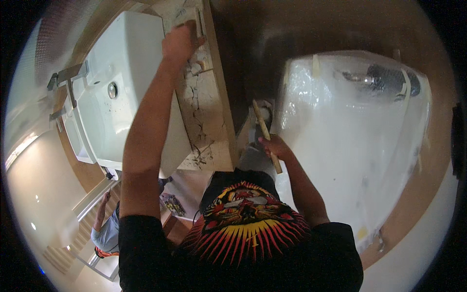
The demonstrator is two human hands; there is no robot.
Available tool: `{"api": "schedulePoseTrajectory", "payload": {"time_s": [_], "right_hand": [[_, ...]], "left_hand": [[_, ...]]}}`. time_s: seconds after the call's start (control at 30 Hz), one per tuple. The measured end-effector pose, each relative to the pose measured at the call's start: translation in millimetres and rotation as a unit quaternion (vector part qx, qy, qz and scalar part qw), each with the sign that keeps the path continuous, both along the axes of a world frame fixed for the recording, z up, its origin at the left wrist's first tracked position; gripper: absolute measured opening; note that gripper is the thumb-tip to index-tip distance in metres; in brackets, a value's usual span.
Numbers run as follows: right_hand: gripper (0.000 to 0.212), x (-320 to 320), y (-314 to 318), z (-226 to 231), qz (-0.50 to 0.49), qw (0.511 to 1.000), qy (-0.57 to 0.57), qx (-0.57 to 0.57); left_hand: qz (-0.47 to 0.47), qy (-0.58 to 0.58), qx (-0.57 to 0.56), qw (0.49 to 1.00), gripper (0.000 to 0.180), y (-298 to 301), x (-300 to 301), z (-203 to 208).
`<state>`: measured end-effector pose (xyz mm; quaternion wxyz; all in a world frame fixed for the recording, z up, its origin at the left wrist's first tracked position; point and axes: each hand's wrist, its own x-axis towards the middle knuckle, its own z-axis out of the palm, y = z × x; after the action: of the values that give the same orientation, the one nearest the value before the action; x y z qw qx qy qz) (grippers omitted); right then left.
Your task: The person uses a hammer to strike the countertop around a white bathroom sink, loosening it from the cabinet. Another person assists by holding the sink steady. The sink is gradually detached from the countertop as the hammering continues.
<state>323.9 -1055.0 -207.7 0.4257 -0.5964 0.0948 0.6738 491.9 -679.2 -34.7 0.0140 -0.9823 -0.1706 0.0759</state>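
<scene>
The right hand (275,146) is closed around a wooden handle (265,135), which runs up and away from the fist toward the dark gap between the wall end (206,102) and the bathtub (360,141); whatever head the tool has is lost in that shadow, so its kind cannot be told. The left hand (181,43) is raised high, fingers curled over a pale float or block (185,22) pressed against the top of the wall end's narrow face. That face carries a rough, cracked coat of plaster or adhesive: it is crazed through the middle and crumbling at the lower corner, so by the look of it the surface work is only partly done, with the broken lower stretch not yet dealt with. To the left of the wall end sits a white basin (121,92) with a drain and a metal tap (68,80). To the right, the bathtub is wrapped in clear protective film, its fittings showing dark beneath it. Low at the left another person (107,228) in a light shirt is partly in view, well apart from both hands.
</scene>
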Motion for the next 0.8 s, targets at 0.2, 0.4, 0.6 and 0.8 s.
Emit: {"api": "schedulePoseTrajectory", "payload": {"time_s": [0.2, 0.4, 0.6, 0.8], "right_hand": [[0.04, 48.1, 16.0, 84.2, -0.069, 0.975, -0.185, 0.099], [0.043, 116.9, 83.6, 131.3, -0.16, 0.961, -0.146, 0.172], [0.048, 136.5, 144.5, 133.0, -0.169, 0.952, -0.111, 0.229], [0.053, 141.5, 181.7, 130.1, -0.159, 0.95, -0.064, 0.262]], "left_hand": [[-0.043, 0.042, 0.028, 0.998, 0.048, 24.5, 25.1, 26.0], [-0.048, 0.024, -0.022, 0.998, 0.048, 48.7, 32.8, 42.0], [-0.091, 0.064, -0.019, 0.994, 0.038, 56.1, 38.3, 49.3], [-0.063, 0.006, 0.008, 0.998, 0.041, 62.3, 33.7, 57.7]]}}
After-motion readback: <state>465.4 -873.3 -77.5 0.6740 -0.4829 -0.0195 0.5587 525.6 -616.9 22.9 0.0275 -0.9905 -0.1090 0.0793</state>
